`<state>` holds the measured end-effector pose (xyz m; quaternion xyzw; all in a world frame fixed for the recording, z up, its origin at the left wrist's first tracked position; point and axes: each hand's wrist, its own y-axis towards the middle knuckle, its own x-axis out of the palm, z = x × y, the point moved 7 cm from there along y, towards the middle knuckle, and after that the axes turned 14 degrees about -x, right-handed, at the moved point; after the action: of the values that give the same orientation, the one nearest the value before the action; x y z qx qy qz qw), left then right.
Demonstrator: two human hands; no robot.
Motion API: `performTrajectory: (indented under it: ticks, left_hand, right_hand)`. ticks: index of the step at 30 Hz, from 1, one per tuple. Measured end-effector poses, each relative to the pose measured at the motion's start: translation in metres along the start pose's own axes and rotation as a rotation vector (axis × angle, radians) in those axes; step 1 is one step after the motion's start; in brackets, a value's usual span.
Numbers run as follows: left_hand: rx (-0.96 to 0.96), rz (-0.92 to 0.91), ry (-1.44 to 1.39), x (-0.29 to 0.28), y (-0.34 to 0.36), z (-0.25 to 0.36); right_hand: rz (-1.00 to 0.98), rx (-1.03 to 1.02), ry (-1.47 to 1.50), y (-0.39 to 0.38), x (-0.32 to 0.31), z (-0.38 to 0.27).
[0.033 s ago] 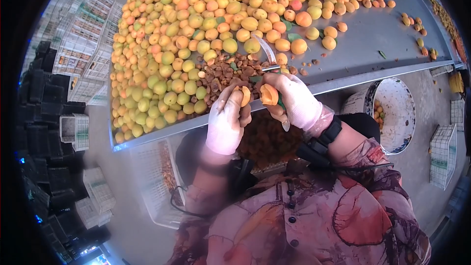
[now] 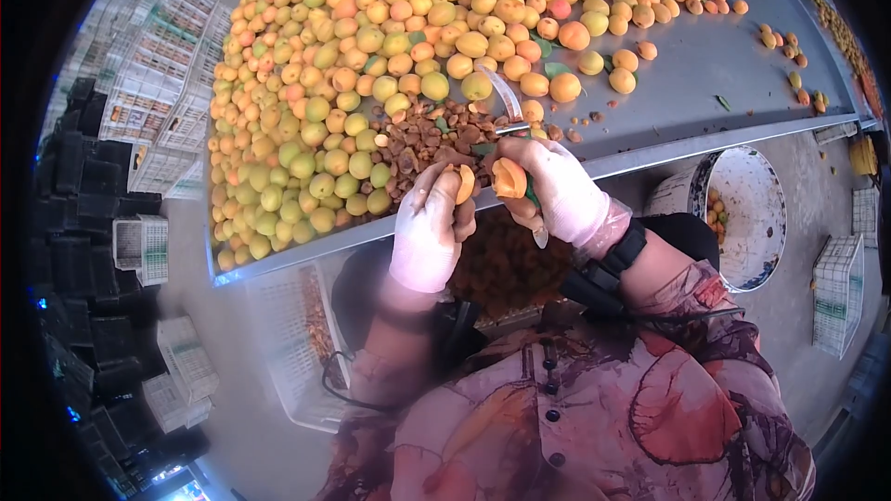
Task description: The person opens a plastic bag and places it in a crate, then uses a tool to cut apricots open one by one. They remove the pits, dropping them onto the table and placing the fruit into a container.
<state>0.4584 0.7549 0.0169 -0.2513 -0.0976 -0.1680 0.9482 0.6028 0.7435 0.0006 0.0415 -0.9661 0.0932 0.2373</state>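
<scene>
A: What is the left hand [image 2: 429, 223] doing?
B: Its grip is closed on a piece of apricot [image 2: 465, 184], pinched between thumb and fingers at the near edge of the counter [image 2: 668, 102].

A: And the right hand [image 2: 557, 186]?
B: Clamped on an apricot half [image 2: 509, 178], hollow side turned toward the left hand. The two bits of fruit face each other with a small gap between them.

A: Is there a tool there too?
B: Yes, a curved blade [image 2: 502, 93] sticks out beyond the right hand, over the counter. Some green handle [image 2: 532, 189] shows by the fingers, and a metal tip [image 2: 541, 238] pokes out below. The fingers hide the middle, so I can't be sure it is all one tool.

A: What lies around them?
B: A heap of brown pits [image 2: 434, 137] sits just past the left hand. Behind and to the left spreads a big pile of whole apricots [image 2: 353, 46], yellow, orange and greenish, with a few leaves [image 2: 555, 70] among them.

A: Anything lower down?
B: A white bucket [image 2: 763, 232] stands on the floor at the right, with some fruit inside, and a white crate [image 2: 288, 353] at the left.
</scene>
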Motion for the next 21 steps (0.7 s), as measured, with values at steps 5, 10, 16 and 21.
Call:
performTrajectory:
  ticks: [5,10,16,21]
  left_hand:
    - [-0.139,0.158,0.032,-0.004,0.000,0.001]
    - [0.435,0.371,0.744,-0.026,0.006,0.014]
    - [0.022,0.051,0.160,0.018,-0.011,0.010]
    - [0.099,0.147,0.210,0.013,-0.012,0.009]
  right_hand:
    - [0.005,-0.109,-0.110,0.003,-0.004,-0.006]
    - [0.097,-0.062,0.238,0.001,0.000,-0.005]
    - [0.033,-0.118,0.043,-0.001,0.000,-0.003]
    - [-0.059,-0.124,-0.036,-0.007,0.006,0.001]
